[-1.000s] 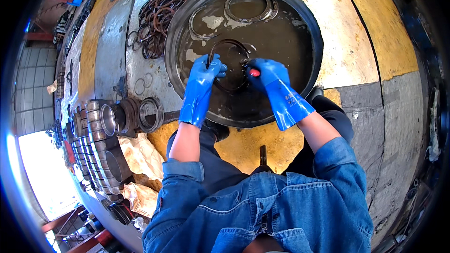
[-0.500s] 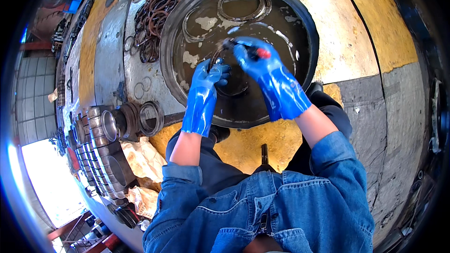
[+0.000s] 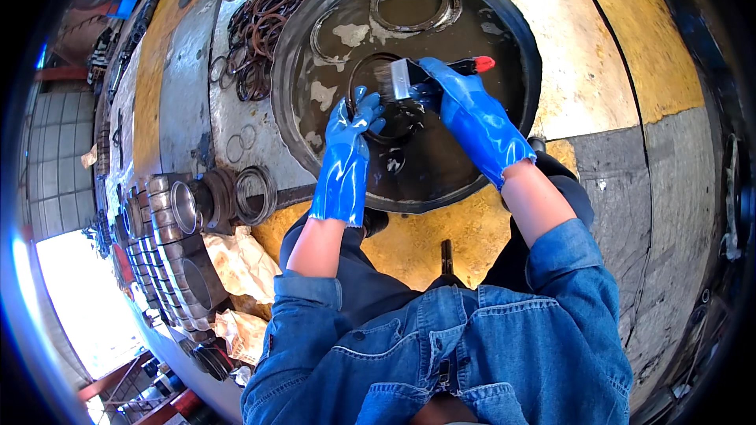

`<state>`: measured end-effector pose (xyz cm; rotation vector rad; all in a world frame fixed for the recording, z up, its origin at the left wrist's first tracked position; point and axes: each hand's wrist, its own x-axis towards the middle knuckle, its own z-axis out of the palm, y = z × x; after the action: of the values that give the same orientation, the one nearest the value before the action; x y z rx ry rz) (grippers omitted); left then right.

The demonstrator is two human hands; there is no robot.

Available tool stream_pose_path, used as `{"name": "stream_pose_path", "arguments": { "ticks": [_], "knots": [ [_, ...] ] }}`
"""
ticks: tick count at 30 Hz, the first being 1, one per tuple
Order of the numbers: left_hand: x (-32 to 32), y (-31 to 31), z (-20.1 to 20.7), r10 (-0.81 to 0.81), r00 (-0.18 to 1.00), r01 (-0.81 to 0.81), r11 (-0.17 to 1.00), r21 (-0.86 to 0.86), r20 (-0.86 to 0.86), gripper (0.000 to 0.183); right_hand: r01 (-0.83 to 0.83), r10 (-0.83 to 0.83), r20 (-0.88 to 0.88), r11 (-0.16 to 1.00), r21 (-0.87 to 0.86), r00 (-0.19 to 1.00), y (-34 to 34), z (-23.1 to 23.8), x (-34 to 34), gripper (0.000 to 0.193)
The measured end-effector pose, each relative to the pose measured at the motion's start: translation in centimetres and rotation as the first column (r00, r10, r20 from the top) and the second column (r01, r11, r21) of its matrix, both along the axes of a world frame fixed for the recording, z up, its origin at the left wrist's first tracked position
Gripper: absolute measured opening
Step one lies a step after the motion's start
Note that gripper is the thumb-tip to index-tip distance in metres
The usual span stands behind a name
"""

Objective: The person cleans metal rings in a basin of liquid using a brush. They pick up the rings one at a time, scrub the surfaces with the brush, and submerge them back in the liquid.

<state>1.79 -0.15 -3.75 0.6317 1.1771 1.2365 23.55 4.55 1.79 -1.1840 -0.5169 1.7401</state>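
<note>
Both my hands wear long blue rubber gloves over a wide round basin [image 3: 282,122] of murky dark liquid. My left hand [image 3: 353,122] is closed on the near left side of a dark metal ring [image 3: 352,79], which is tilted above the liquid. In my right hand [image 3: 449,90] is a paintbrush [image 3: 402,79] with a metal band and a black handle with a red end. Its bristles point left, at the inside of the ring; whether they touch it I cannot tell. More rings [image 3: 409,29] lie in the liquid at the basin's far side.
A heap of rusty rings [image 3: 272,20] lies left of the basin. Stacked metal cylinders [image 3: 169,212] and loose rings [image 3: 253,193] stand at the near left, beside crumpled brown paper [image 3: 240,264]. Worn metal plates [image 3: 587,47] cover the floor on the right.
The brush has swung right and lies more level, its bristles and metal band now in plain view. My right hand has moved right; the ring shows more clearly by my left hand.
</note>
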Motion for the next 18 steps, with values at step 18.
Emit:
{"name": "stream_pose_path", "arguments": {
  "ticks": [18],
  "knots": [
    [-0.7, 0.8, 2.7, 0.069, 0.994, -0.095, 0.922, -0.374, -0.083, 0.047, -0.154, 0.167, -0.09, 0.979, 0.135, 0.982, -1.6, 0.5, -1.3, 0.037]
  ]
}}
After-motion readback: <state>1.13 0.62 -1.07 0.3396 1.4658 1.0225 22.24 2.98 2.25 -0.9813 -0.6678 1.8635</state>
